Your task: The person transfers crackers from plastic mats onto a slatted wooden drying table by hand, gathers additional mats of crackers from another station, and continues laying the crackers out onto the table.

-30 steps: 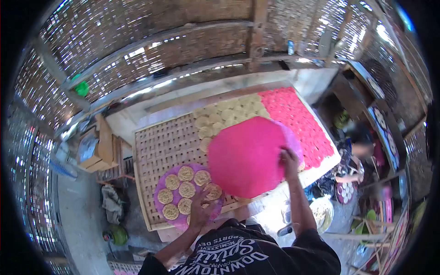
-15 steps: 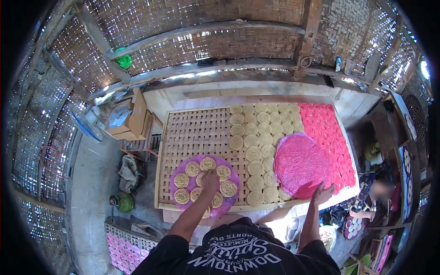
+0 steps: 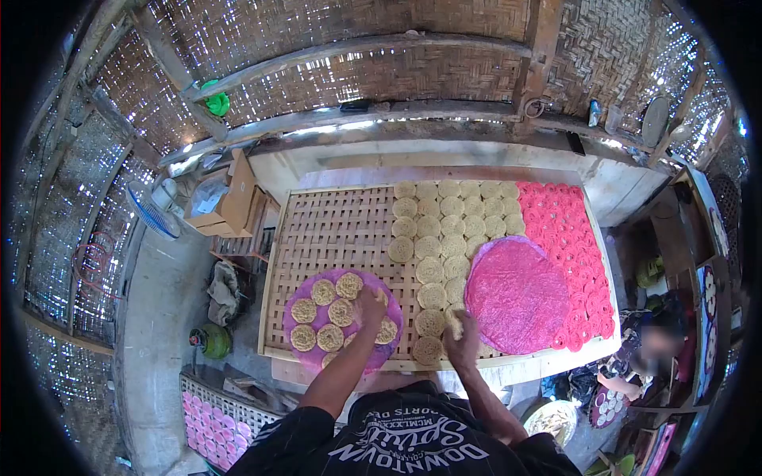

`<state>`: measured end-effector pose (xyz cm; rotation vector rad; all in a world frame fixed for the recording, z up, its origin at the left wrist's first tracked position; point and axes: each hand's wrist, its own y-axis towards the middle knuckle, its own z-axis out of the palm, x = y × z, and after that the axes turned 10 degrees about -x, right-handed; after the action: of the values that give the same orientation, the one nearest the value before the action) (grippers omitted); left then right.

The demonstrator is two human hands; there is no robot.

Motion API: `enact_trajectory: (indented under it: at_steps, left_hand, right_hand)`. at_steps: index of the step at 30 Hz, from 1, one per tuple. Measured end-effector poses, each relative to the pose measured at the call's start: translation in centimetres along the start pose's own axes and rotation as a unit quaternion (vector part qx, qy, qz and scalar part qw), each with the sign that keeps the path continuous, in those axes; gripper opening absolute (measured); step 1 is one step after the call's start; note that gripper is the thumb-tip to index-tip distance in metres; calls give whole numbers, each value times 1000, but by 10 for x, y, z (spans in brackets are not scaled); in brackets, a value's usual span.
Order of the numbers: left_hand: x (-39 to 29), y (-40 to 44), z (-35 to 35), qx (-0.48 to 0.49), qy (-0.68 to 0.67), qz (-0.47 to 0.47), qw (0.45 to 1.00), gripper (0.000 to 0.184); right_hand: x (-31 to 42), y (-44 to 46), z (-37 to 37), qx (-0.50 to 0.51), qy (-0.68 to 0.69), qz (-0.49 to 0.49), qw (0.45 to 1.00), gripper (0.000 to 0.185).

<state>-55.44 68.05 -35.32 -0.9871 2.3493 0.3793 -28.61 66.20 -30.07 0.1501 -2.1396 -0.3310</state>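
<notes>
My left hand (image 3: 370, 309) is over a round purple sheet (image 3: 361, 285) that carries several yellow coiled crackers (image 3: 341, 312). Its fingers are closed at the edge of one cracker (image 3: 382, 297), which they partly hide. At the front of the woven rack (image 3: 333, 226), my right hand (image 3: 463, 343) has its fingers round another yellow cracker (image 3: 454, 317); its underside is hidden. Beside this hand, a round pink sheet (image 3: 516, 297) lies over part of the laid-out crackers. Rows of yellow crackers (image 3: 429, 270) and pink-red ones (image 3: 559, 238) cover the rack's middle and right.
A cardboard box (image 3: 226, 202) and a blue fan (image 3: 152, 210) stand to the left, with a green gas cylinder (image 3: 213, 341) on the floor. Another rack (image 3: 214, 424) holds pink rounds. At right, a person (image 3: 627, 381) sits near a basin (image 3: 553, 420).
My right hand has moved left from the pink sheet's edge to a yellow cracker at the rack's front. My left hand has shifted to a cracker on the purple sheet's right side.
</notes>
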Motion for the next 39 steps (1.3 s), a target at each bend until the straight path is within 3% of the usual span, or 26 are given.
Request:
enact_trajectory:
  at_steps: [3,5,6,8,10,13,14,17,20,23,26,29,31,33,34,35,38,39]
  left_hand:
    - [-37,-29,-12,17,-48,31,998,33]
    - [-74,-55,-44,67,-87,41,993,35]
    - [-72,-58,-42,63,-110,126,984,37]
    - [-58,-71,-39,50,-151,293,943,41]
    - [-45,-69,-52,27,-120,267,956,45]
    - [1,-65,-62,36,13,250,968,49]
    - [18,-64,-60,45,71,248,965,50]
    - [41,-61,-62,112,92,292,945,51]
    - [42,-57,-60,120,77,299,944,48]
    - [28,-51,-70,124,53,236,962,41]
    - [31,-47,-62,100,33,252,962,33]
    - [31,-44,-59,154,-17,198,968,25]
    - [5,-48,-78,188,-80,146,968,24]
    - [-16,-62,-91,226,-141,104,958,25]
    - [-23,-71,-93,248,-171,91,949,26]
    - [-25,-75,-94,270,-200,79,939,28]
    - [-16,-73,-97,226,-284,362,859,31]
    - [-10,-63,-103,188,-236,346,888,32]
  right_hand:
    - [24,11,41,207,211,122,947,40]
    - [24,27,72,254,291,370,845,37]
    - [20,35,87,269,324,484,767,35]
    - [8,52,104,202,321,465,800,37]
    - [-7,63,124,130,296,416,850,45]
    - [-9,88,146,136,107,169,970,46]
    - [8,99,136,187,121,110,969,43]
    - [15,118,162,250,41,89,963,38]
    - [20,128,174,244,-100,-38,964,34]
    - [5,128,190,212,-180,-57,959,34]
    - [22,127,177,159,-224,-65,959,43]
    - [48,113,145,109,-177,-49,977,50]
    - [47,91,130,229,-172,5,958,54]
    - [45,65,112,433,-201,93,874,59]
    - [52,49,99,418,-79,251,869,56]
    - [57,33,89,387,46,401,829,54]
    - [11,10,93,341,125,422,831,41]
    - [10,13,87,325,134,404,845,40]
